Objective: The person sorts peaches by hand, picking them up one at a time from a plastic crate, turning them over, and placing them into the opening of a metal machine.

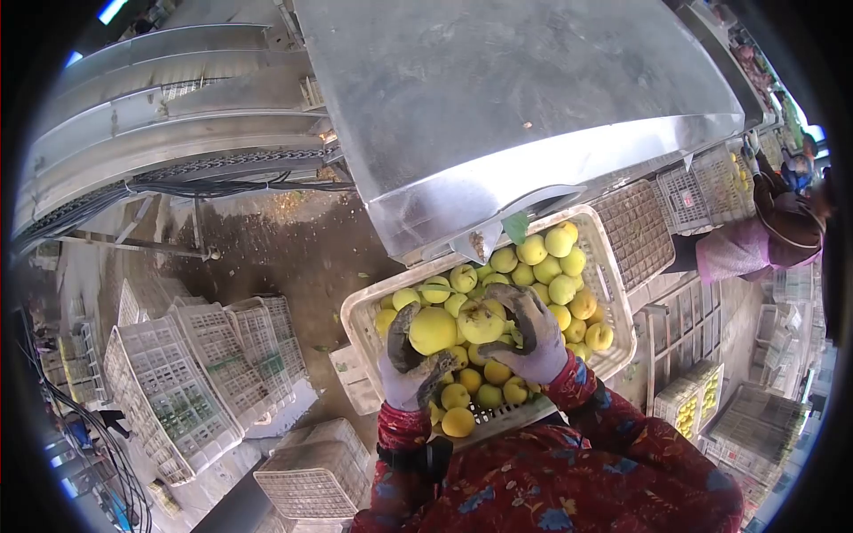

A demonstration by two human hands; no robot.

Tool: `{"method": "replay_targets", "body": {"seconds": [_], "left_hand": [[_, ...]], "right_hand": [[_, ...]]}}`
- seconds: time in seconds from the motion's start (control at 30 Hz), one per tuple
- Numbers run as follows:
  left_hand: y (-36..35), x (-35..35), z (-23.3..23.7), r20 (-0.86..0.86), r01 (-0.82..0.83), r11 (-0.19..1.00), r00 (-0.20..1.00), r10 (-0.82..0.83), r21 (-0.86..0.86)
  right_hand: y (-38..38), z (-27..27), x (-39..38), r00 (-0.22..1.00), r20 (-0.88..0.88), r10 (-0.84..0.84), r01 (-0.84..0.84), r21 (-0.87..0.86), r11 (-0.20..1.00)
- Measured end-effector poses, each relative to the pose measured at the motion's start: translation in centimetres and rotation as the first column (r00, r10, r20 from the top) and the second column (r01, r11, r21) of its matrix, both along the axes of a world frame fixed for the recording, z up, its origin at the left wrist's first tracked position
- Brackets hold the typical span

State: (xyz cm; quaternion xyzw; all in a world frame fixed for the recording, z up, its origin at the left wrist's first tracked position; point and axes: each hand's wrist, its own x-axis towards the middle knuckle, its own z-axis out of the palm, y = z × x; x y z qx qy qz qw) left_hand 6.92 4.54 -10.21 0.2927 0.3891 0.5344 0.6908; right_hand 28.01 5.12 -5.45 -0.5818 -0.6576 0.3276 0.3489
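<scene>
Two gloved hands are over a white plastic crate [615, 266] full of yellow-green round fruit. My left hand [410, 362], in a dirty grey glove, is curled around a large yellow fruit [433, 330]. Facing it, my right hand [531, 333] has its fingers wrapped round a second fruit [481, 322], which shows a brown blemish on top. The two held fruits are side by side above the others. A green leaf [515, 227] lies at the crate's far edge.
A large metal machine cover [533, 98] rises just beyond the crate. Stacked empty crates [209, 373] stand at the left, another crate [315, 475] at the lower left. More crates [633, 233] line the right, where a person [773, 231] works.
</scene>
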Motion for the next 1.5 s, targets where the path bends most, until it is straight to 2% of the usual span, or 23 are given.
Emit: {"method": "replay_targets", "body": {"seconds": [0.1,0.2,0.3,0.37,0.4,0.47,0.5,0.6,0.63,0.73,0.77,0.83,0.9,0.97,1.03,1.1,1.17,1.2,1.27,1.3,1.37,1.43,1.5], "left_hand": [[0.8,0.3,0.8,0.114,-0.016,0.999,0.993,0.019,-0.031],[1.6,0.4,1.8,0.125,-0.015,0.998,0.992,0.023,-0.063],[2.7,1.2,3.6,0.170,-0.035,0.996,0.984,0.049,-0.083],[3.1,1.7,4.0,0.160,-0.065,0.998,0.985,0.066,-0.015],[3.5,1.8,3.1,-0.002,-0.051,0.992,0.999,0.052,0.114],[3.9,2.1,0.5,-0.319,0.035,0.940,0.944,0.080,0.340],[3.9,2.8,0.6,-0.160,0.014,0.980,0.987,0.018,0.197],[4.2,3.8,0.6,-0.176,0.112,0.978,0.981,-0.081,0.176],[4.0,3.6,1.0,0.105,0.022,0.998,0.994,-0.028,0.057],[2.4,0.2,-2.9,-0.200,0.019,0.996,0.979,-0.036,-0.088],[1.8,-1.0,-4.6,-0.682,0.197,0.980,0.713,-0.164,-0.030],[0.1,0.1,-6.2,-0.912,0.343,0.918,0.276,-0.303,-0.201],[-1.7,1.9,-7.6,-0.914,0.482,0.777,-0.174,-0.367,-0.404],[-2.3,3.0,-8.8,-0.790,0.603,0.525,-0.550,-0.272,-0.601],[-4.9,3.1,-13.3,-0.825,0.613,0.602,-0.548,-0.142,-0.511],[-6.0,3.0,-14.6,-0.820,0.611,0.619,-0.565,-0.097,-0.494],[-4.8,2.7,-13.6,-0.791,0.608,0.574,-0.600,-0.119,-0.548],[-3.6,2.7,-11.7,-0.807,0.602,0.573,-0.557,-0.199,-0.556],[-1.3,2.1,-7.2,-0.818,0.592,0.566,-0.453,-0.354,-0.574],[-1.4,1.2,-7.2,-0.901,0.598,0.681,-0.196,-0.386,-0.422],[-1.0,-1.3,-7.3,-0.891,0.463,0.878,0.337,-0.303,-0.124],[-1.0,-2.6,-6.9,-0.516,0.287,0.943,0.790,-0.332,-0.169],[-1.0,-2.1,-4.9,-0.024,0.126,0.946,0.990,-0.139,-0.298]], "right_hand": [[2.3,-0.9,-0.6,0.970,0.080,-0.231,0.212,0.199,0.957],[9.0,-3.9,-0.8,0.767,0.525,-0.368,0.190,0.361,0.913],[10.6,-2.6,-0.4,0.764,0.536,-0.359,0.166,0.375,0.912],[7.8,-1.3,0.5,0.935,0.272,-0.228,0.141,0.305,0.942],[6.3,-0.8,0.7,0.980,0.124,-0.158,0.118,0.280,0.953],[3.6,-0.1,-0.5,0.976,0.213,0.035,-0.083,0.220,0.972],[3.0,0.0,-0.9,0.959,0.251,0.129,-0.177,0.180,0.968],[3.7,-1.5,-1.6,0.976,0.208,-0.068,0.002,0.302,0.953],[4.3,-1.9,-1.7,0.974,0.164,-0.159,0.098,0.332,0.938],[8.4,-2.7,-0.7,0.849,0.426,-0.313,0.228,0.241,0.944],[10.1,-4.5,-0.6,0.805,0.501,-0.316,0.158,0.333,0.930],[11.2,-4.6,-0.9,0.758,0.548,-0.353,0.094,0.444,0.891],[10.3,-2.5,-0.4,0.849,0.371,-0.377,0.188,0.454,0.871],[7.8,-2.2,-0.1,0.888,0.222,-0.402,0.282,0.426,0.860],[4.0,-6.4,1.2,0.874,0.470,-0.125,0.049,0.172,0.984],[2.8,-8.4,0.5,0.637,0.699,0.325,-0.077,-0.362,0.929],[1.2,-18.0,0.4,0.403,0.837,0.371,-0.152,-0.338,0.929],[0.8,-21.1,0.5,0.271,0.888,0.371,-0.191,-0.328,0.925],[3.2,-20.6,-0.2,0.285,0.822,0.492,-0.171,-0.462,0.870],[4.0,-19.7,-0.5,0.293,0.782,0.550,-0.159,-0.527,0.835],[4.1,-15.0,0.1,0.631,0.635,0.445,-0.107,-0.497,0.861],[3.4,-11.9,1.7,0.924,0.264,0.277,-0.154,-0.405,0.901],[2.7,-7.7,2.3,0.964,-0.001,0.267,-0.247,-0.389,0.888]]}}
